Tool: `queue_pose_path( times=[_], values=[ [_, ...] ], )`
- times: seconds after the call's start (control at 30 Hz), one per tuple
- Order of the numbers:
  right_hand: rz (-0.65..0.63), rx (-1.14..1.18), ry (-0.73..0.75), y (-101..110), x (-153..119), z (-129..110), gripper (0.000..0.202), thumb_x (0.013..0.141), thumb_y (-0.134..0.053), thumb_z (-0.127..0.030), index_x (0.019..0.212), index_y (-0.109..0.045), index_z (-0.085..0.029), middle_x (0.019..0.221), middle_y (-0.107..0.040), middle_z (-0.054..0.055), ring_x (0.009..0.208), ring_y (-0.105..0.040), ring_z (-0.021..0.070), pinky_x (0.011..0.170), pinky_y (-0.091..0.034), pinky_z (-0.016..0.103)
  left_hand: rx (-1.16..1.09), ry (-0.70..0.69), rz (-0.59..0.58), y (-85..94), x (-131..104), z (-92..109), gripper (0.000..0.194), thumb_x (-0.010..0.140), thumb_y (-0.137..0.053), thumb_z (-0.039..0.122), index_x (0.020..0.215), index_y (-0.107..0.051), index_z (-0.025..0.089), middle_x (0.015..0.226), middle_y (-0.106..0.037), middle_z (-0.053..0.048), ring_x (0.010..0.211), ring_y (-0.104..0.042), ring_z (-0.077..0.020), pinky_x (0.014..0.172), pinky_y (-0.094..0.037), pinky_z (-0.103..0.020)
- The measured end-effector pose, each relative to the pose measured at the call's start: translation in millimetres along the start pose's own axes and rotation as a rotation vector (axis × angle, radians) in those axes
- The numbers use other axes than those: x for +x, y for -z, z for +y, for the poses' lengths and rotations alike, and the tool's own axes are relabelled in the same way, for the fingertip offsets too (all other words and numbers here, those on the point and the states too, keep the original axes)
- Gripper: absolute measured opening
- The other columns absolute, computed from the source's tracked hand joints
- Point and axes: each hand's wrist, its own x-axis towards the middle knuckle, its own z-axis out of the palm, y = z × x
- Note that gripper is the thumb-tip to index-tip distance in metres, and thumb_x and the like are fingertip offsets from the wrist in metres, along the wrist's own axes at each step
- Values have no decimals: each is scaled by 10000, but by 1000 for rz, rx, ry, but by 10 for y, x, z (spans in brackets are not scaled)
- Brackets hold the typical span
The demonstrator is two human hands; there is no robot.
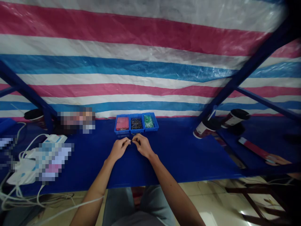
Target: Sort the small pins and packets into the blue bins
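My left hand point(121, 147) and my right hand point(142, 145) meet over the blue table, their fingertips nearly touching. Both are closed in a pinch around something small and thin; its kind is too small to make out. Just beyond them stand three blue bins side by side. The left bin point(122, 132) holds flat pinkish-red pieces. Many thin dark metal pins, perhaps screws or nails point(136, 123), fill the middle one. Green and clear small pieces point(149, 121) lie in the right bin. A few similar thin pieces point(135, 134) lie beside my right fingers.
White power strips point(23, 171) and tangled cables lie at the left. A cup with a dark rim point(202, 129) stands to the right, another cup point(231, 118) beyond it. At far right another person's hand point(278, 159) touches a red, flat object point(255, 149). Blue frame bars slant on both sides.
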Motion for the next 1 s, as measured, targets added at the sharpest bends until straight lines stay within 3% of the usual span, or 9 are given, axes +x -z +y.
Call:
queue_pose_path(
  times=[0.27,0.57,0.77,1.0],
  values=[
    [1,3,4,-7,-1,-6,102,892,-584,-123,900,-632,-212,841,-600,7,746,-563,146,707,-418,249,12,23,7,2,-6,0,438,979,-400,482,745,-615,182,517,-503,39,487,-461,-116,556,-344,-217],
    [-13,-30,-25,-3,-9,-14,50,908,-608,-221,938,-647,-214,837,-605,6,685,-545,133,668,-423,244,-1,-2,14,12,-1,23,424,980,-409,471,781,-641,176,514,-501,43,486,-461,-118,559,-355,-221],
    [-17,-68,-39,16,-3,-19,179,965,-562,-343,948,-681,-209,819,-634,16,673,-554,135,663,-415,249,-29,0,33,18,-1,35,423,970,-431,468,828,-684,160,538,-518,36,504,-454,-116,550,-349,-219],
    [-35,-49,-25,-11,-2,47,215,978,-557,-341,882,-698,-210,843,-672,29,737,-599,151,681,-412,249,-20,-16,24,20,-2,41,412,965,-446,458,822,-691,159,577,-558,27,519,-458,-114,562,-345,-217]
  ],
)
